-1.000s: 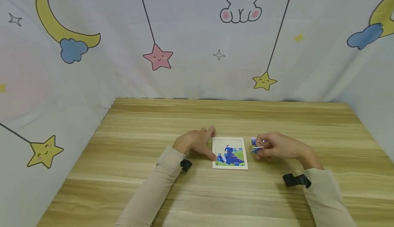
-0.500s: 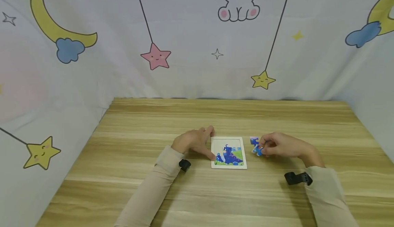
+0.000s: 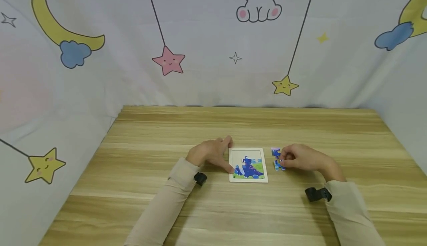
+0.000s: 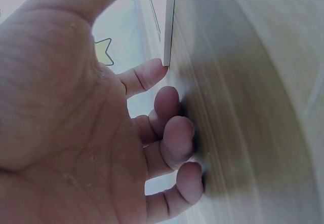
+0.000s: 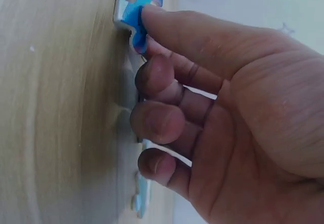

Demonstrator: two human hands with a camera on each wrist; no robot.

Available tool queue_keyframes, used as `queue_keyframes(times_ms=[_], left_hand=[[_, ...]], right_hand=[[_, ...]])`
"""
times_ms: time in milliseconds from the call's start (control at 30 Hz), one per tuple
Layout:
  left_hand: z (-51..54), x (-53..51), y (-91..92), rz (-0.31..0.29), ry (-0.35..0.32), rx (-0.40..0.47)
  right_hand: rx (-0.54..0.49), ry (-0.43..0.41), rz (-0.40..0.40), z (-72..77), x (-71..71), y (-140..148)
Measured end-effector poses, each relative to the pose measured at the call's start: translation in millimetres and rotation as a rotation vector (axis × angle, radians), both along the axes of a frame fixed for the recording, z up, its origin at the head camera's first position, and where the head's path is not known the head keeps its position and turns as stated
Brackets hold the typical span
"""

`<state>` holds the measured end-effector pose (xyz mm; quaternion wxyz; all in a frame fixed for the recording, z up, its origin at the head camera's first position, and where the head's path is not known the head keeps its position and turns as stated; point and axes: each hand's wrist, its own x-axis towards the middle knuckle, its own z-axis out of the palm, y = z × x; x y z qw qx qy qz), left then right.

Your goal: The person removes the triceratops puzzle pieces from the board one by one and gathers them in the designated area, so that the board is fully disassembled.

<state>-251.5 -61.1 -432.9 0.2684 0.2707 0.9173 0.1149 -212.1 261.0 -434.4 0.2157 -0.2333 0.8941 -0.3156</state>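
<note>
"Pinching a blue puzzle piece (image 3: 279, 165), isn't it, that right hand (image 3: 303, 158)?"

"Yes, its thumb and forefinger are gripping the piece just right of the puzzle tray (image 3: 265, 173). Whether the piece is fully clearing the surface (image 3: 250, 212), I can't tell."

"What's the left hand (image 3: 208, 153) doing?"

"It's holding nothing in its grasp. Its thumb and forefinger are stretching along the tray's left side, and the left wrist view is showing a fingertip touching a corner. I'd call that bracing, and light contact is probably sufficing."

"Any trouble with the grip?"

"The thumb is covering part of the printed face. I'd be shifting toward the rim, so the tabs and notches are showing for matching."

"And the neighbour?"

"A second piece (image 3: 275, 151) is lying just beyond, near those fingertips. I'd be raising the held one straight up, not dragging it, to avoid nudging the other."

"Then fitting?"

"The tray is showing bare backing along its top. If a piece is going there, I'd be turning it above the gap, lowering it flat and pressing gently, never forcing."
</note>
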Motion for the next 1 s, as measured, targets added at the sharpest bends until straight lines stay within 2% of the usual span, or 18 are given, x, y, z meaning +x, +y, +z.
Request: queue_keyframes(times_ms=[233, 633, 767, 900, 1000], left_hand=[[0.8, -0.8, -0.4, -0.002, 0.017, -0.012], [2.0, 1.2, -0.4, 0.004, -0.006, 0.010], [2.1, 1.3, -0.5, 0.004, -0.006, 0.013], [1.9, 1.0, -0.5, 0.003, -0.006, 0.010], [2.0, 1.0, 0.0, 0.007, -0.013, 0.006]], right_hand=[[0.034, -0.001, -0.042, 1.2, -0.3, -2], [0.052, 0.018, -0.068, 4.4, 4.5, -5], [0.058, 0.068, -0.071, 6.3, 5.1, -9], [0.020, 0.125, -0.054, 5.0, 4.3, -22], [-0.022, 0.134, -0.021, 1.4, 4.4, -35]])
